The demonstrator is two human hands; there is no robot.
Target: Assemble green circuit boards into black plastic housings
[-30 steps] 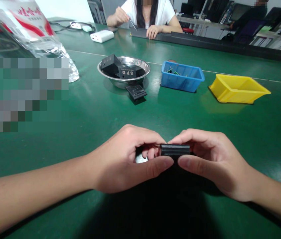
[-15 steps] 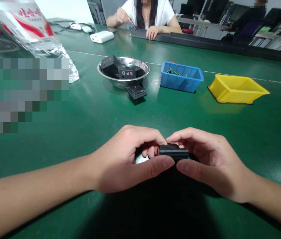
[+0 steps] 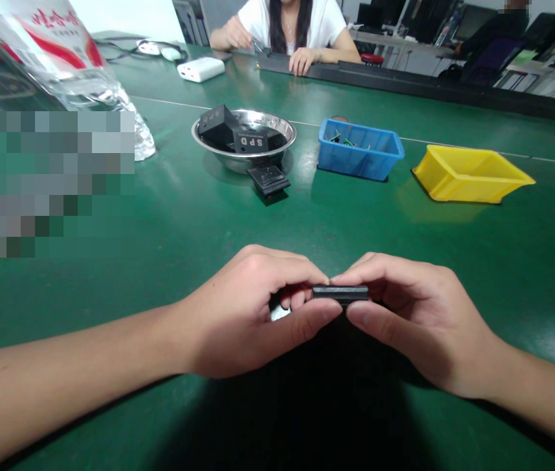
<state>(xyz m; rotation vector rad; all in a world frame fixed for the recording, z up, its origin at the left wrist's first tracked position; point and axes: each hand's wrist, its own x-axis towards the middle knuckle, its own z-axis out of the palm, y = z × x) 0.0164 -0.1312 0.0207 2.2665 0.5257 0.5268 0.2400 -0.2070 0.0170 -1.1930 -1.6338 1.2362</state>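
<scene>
Black block (image 3: 340,293) is held between the left hand (image 3: 252,307) and the right hand (image 3: 437,320), both pinching it from opposite sides; its long side runs from one hand toward the other, neither being clearly nearer.

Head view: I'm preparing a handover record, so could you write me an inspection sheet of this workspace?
Surface: green table, glossy, pale line across it.
Work pieces: small black part held up front; black SPD-marked pieces in a metal bowl; dark stacked piece by the bowl; blue bin with small items.
Clutter: yellow bin; white box; clear packaging with red print.
Hands: left hand and right hand both pinch the small black part.
Cables: dark cable near the white box.
Surroundings: person in white opposite; office equipment behind.
</scene>
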